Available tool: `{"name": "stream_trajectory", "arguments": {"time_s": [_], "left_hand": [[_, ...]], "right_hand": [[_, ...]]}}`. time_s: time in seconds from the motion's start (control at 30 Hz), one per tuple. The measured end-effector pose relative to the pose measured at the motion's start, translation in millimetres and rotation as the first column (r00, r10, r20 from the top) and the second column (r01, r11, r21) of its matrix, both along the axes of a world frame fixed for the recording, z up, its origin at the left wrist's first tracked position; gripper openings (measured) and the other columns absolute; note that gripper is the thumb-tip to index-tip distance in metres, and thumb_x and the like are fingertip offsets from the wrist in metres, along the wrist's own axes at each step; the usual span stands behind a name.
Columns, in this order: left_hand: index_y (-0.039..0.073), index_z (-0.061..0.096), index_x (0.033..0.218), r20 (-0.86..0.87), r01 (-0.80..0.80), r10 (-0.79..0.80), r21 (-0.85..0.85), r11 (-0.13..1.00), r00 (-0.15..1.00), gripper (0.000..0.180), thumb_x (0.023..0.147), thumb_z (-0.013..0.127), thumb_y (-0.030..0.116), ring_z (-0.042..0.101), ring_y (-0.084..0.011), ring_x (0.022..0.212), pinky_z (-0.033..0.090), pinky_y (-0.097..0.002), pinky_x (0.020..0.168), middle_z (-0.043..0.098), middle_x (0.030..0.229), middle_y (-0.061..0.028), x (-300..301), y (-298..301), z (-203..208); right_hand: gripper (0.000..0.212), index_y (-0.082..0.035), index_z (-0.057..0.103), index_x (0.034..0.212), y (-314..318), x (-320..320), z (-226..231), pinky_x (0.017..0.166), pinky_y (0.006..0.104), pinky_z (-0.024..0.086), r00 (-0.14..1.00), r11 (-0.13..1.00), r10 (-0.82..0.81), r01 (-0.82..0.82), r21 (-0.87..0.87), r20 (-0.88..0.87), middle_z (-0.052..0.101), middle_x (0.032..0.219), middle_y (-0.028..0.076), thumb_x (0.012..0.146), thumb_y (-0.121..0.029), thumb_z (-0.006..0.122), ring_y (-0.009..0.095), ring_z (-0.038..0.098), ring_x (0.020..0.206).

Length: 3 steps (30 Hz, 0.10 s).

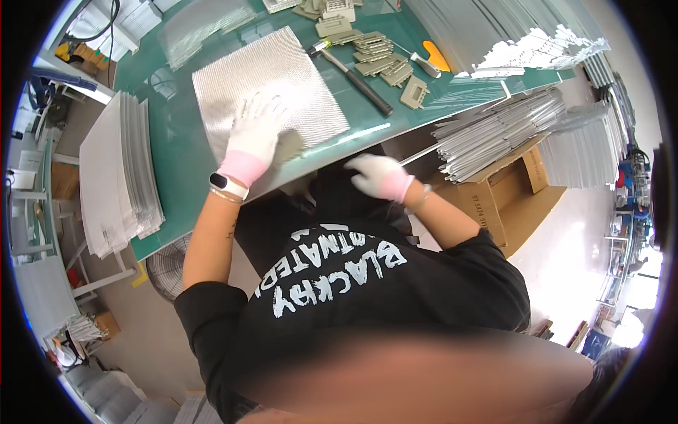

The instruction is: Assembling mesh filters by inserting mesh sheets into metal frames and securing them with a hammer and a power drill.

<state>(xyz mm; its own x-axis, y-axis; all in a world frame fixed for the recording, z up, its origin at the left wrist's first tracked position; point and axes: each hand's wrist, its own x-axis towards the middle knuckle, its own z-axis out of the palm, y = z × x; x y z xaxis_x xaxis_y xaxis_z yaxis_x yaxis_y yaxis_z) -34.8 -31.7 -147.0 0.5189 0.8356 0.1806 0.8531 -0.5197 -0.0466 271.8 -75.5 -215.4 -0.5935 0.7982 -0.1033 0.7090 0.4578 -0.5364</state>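
Observation:
My left hand, in a white glove with a pink cuff, lies flat on a silvery mesh sheet, fingers spread. The sheet rests on the green tabletop, close to its near edge. My right hand, gloved the same way, hangs just off the table edge in front of my body. Its fingers point left, slightly bent and apart, with nothing visible between them. One thin pale strip runs from beside this hand toward a bundle of metal strips on the right.
On the table lie a hammer, several beige plastic pieces, and an orange-yellow item. White panels stand stacked at the left. An open cardboard box sits below the strips. A floor fan stands under the table.

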Motion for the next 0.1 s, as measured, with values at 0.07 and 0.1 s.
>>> {"name": "stream_trajectory", "arguments": {"time_s": [0.07,0.1], "left_hand": [[0.017,0.050,0.141,0.112,0.039,-0.041,0.017,0.999,0.993,0.061,0.083,0.068,0.024,0.031,-0.0375,0.142,0.020,-0.0584,0.118,0.046,0.146,-0.0098,-0.6,-5.2,1.8],[0.018,0.048,0.144,0.237,0.095,-0.089,-0.014,0.995,0.967,0.066,0.082,0.069,0.025,0.028,-0.0370,0.145,0.018,-0.0588,0.119,0.046,0.147,-0.0090,0.4,-19.1,-9.0]], "right_hand": [[0.033,-0.013,0.068,0.116,19.9,50.3,-18.6,0.088,0.0404,0.055,0.879,0.993,-0.077,0.111,-0.044,0.471,0.068,0.104,0.017,0.085,-0.023,0.060,0.028,0.068,0.101],[0.033,-0.013,0.068,0.116,21.4,51.3,-17.8,0.088,0.0404,0.055,0.878,0.993,-0.082,0.114,-0.038,0.472,0.068,0.104,0.017,0.085,-0.023,0.060,0.028,0.068,0.101]]}}
